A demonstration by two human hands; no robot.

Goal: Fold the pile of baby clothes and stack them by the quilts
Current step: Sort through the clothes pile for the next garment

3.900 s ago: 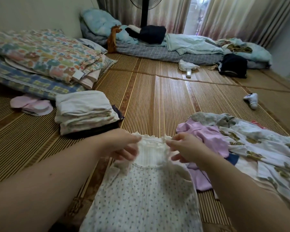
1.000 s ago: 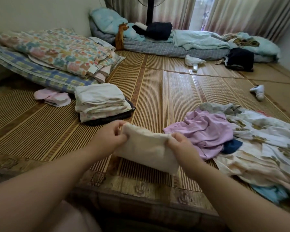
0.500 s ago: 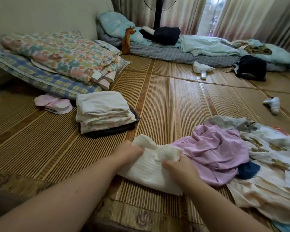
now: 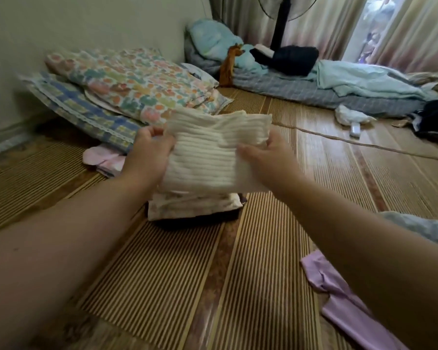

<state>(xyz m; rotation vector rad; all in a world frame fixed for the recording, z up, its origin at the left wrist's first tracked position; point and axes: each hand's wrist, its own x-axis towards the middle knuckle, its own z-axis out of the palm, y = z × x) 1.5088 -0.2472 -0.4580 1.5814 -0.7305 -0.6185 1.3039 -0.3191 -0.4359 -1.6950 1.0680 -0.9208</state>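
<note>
Raised folded garment [image 4: 208, 157] over stack [image 4: 192, 208] | left hand [image 4: 149, 147], right hand [image 4: 266, 155] grip edges

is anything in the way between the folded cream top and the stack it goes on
Nothing visible. The left hand and right hand hold the cream top just over the stack of folded clothes beside the quilts; the stack's upper face is hidden behind it.

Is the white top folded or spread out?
Folded. The cream ribbed top is a small layered rectangle, held by the left hand and right hand above the folded stack.
</note>
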